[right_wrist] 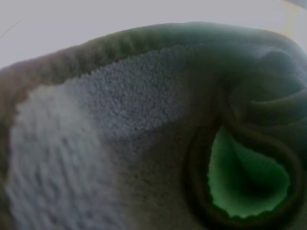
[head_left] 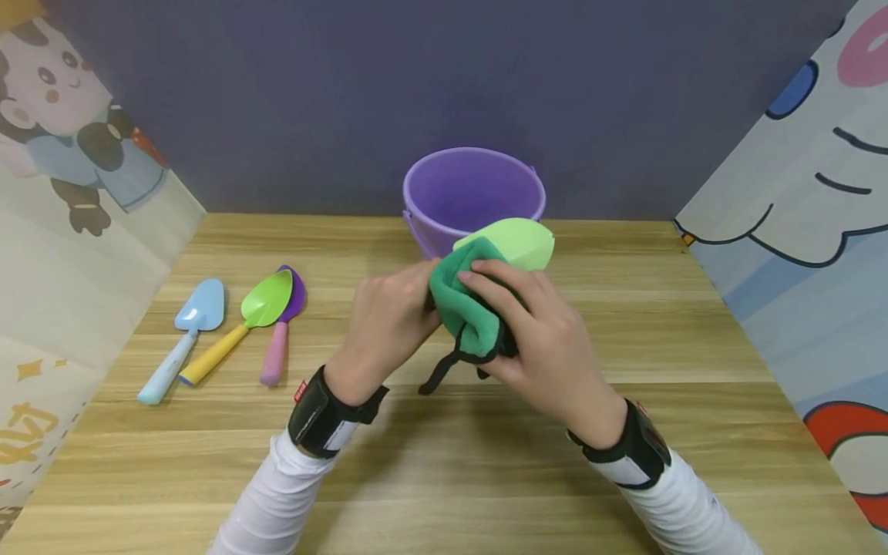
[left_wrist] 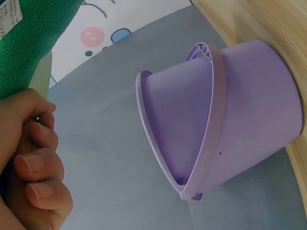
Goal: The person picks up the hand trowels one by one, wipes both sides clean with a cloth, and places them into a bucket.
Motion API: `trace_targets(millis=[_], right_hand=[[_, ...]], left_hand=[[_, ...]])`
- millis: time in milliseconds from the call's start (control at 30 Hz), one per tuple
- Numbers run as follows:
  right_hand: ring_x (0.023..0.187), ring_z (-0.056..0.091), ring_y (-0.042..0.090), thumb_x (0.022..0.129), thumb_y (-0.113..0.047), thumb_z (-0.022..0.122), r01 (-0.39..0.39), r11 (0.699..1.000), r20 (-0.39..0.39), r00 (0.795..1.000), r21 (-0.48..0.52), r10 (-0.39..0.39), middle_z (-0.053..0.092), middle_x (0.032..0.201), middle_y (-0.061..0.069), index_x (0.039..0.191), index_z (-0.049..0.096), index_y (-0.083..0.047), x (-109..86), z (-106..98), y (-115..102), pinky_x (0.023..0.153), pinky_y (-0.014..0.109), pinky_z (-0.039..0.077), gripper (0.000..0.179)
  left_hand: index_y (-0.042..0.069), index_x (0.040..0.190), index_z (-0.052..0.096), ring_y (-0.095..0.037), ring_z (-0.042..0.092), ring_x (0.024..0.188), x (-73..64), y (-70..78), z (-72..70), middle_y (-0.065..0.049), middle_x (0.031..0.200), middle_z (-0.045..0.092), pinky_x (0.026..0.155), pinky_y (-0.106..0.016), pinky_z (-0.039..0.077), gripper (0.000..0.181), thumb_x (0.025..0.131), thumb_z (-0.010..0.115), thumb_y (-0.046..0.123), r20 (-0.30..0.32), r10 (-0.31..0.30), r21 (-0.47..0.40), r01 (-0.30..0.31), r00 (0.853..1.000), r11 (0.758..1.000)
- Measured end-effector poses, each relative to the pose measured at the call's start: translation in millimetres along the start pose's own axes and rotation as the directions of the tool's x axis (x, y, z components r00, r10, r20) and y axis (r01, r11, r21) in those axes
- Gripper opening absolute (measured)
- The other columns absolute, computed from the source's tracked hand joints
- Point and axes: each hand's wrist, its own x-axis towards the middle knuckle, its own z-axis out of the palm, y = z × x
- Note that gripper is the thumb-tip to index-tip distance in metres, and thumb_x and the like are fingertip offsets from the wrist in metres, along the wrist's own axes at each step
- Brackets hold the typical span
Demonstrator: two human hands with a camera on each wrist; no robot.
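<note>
Ahead of the person, both hands are together around a green cloth with black edging (head_left: 458,304) and a light green toy shovel (head_left: 520,240). The left hand (head_left: 391,324) has its fingers curled; it appears to grip the shovel's handle, which the cloth and fingers hide. The right hand (head_left: 548,347) holds the cloth against the shovel, fingers bent over its top. In the left wrist view, the curled left hand (left_wrist: 36,158) lies just below the cloth (left_wrist: 36,43). Blurred cloth folds (right_wrist: 129,96) fill most of the right wrist view, which does not show the right hand.
A purple bucket (head_left: 423,231) stands behind the hands, near the dark back wall. On the wooden table (head_left: 444,478), at the left, lie a blue shovel (head_left: 201,304), a green shovel with a yellow handle (head_left: 267,299) and a purple shovel with a pink handle (head_left: 275,354).
</note>
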Motion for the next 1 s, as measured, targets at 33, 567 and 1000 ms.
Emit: trace_targets(millis=[33,567,1000], right_hand=[[0.113,0.06,0.03,0.08,-0.025,0.081,-0.004,1.0,0.003,1.0,0.0,0.004,0.06,0.139,0.01,0.138,0.061,-0.012,-0.2,0,0,0.099,0.042,0.051,0.062],[0.126,0.057,0.034,0.076,-0.021,0.085,-0.044,0.999,-0.05,0.998,-0.013,0.043,0.058,0.141,0.014,0.139,0.06,-0.011,2.3,-4,15,0.105,0.048,0.049,0.068],[0.127,0.056,0.037,0.078,-0.022,0.08,-0.108,0.994,-0.122,0.987,-0.015,0.106,0.059,0.139,0.017,0.137,0.062,-0.01,4.5,-11,24,0.11,0.046,0.046,0.063]], left_hand=[[0.013,0.086,0.066,-0.012,0.056,0.051,0.0,-0.1,0.3,0.001,0.067,0.063,0.043,-0.031,0.043,0.013,0.084,0.079,0.013,-0.002,0.004,0.003,-0.004,1.0,1.0],[0.013,0.076,0.054,-0.008,0.044,0.05,2.3,-0.5,2.4,0.004,0.062,0.051,0.042,-0.026,0.036,0.033,0.082,0.085,0.022,-0.012,0.044,0.023,-0.043,0.999,0.999],[0.013,0.078,0.057,-0.009,0.041,0.051,2.8,-3.7,1.3,0.004,0.064,0.048,0.042,-0.028,0.034,0.027,0.084,0.082,0.02,-0.038,0.049,-0.036,-0.05,0.998,0.998]])
